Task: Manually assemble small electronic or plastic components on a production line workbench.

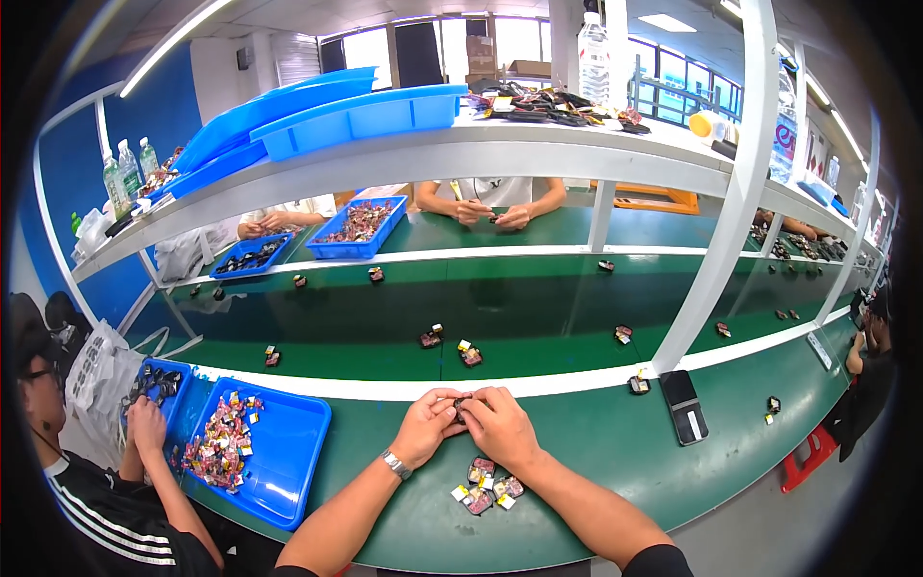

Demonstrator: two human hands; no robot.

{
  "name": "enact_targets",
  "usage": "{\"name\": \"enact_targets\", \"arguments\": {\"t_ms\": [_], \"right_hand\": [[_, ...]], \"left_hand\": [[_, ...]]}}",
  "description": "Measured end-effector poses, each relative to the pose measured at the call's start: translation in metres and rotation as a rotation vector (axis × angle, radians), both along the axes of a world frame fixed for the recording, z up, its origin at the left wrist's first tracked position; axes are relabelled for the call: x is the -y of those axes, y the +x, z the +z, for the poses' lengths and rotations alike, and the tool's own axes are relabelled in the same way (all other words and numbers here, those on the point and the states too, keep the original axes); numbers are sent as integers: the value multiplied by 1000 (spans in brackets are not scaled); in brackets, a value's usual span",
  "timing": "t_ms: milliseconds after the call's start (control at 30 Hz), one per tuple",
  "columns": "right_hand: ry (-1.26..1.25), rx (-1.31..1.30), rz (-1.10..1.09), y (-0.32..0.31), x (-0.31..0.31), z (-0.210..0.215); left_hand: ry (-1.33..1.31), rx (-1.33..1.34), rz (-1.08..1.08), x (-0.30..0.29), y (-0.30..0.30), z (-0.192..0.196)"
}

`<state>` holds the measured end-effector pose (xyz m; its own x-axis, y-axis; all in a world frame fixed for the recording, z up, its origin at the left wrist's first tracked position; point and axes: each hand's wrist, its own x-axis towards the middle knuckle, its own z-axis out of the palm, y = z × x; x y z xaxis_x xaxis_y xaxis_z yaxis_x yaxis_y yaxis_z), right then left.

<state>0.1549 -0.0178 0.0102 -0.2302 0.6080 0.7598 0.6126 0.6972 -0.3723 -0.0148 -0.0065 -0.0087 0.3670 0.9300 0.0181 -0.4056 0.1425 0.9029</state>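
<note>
In the head view, the left hand (423, 429) and right hand (502, 429) meet over the green surface (596, 490), near its far edge, fingertips pinching a small dark piece (461, 412) between them. A cluster of dark-and-pink pieces (480, 501) with yellow-and-white tags lies between the forearms, nearer the surface's near edge. A blue tray (293, 462) partly filled with similar pieces sits toward the left end; a black, flat rectangular device (681, 399) lies right of the hands, by the far edge.
</note>
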Motion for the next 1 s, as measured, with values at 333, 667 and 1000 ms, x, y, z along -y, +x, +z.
{"name": "enact_targets", "arguments": {"t_ms": [333, 667, 1000], "right_hand": [[29, 65, -4, 2, -1, 0], [54, 149, 30, 6, -6, 2], [-5, 117, -2, 2, -3, -2]], "left_hand": [[4, 16, 12, 1, 1, 0], [-3, -16, 36, 0, 2, -4], [-14, -70, 73, 4, 4, 2]]}}
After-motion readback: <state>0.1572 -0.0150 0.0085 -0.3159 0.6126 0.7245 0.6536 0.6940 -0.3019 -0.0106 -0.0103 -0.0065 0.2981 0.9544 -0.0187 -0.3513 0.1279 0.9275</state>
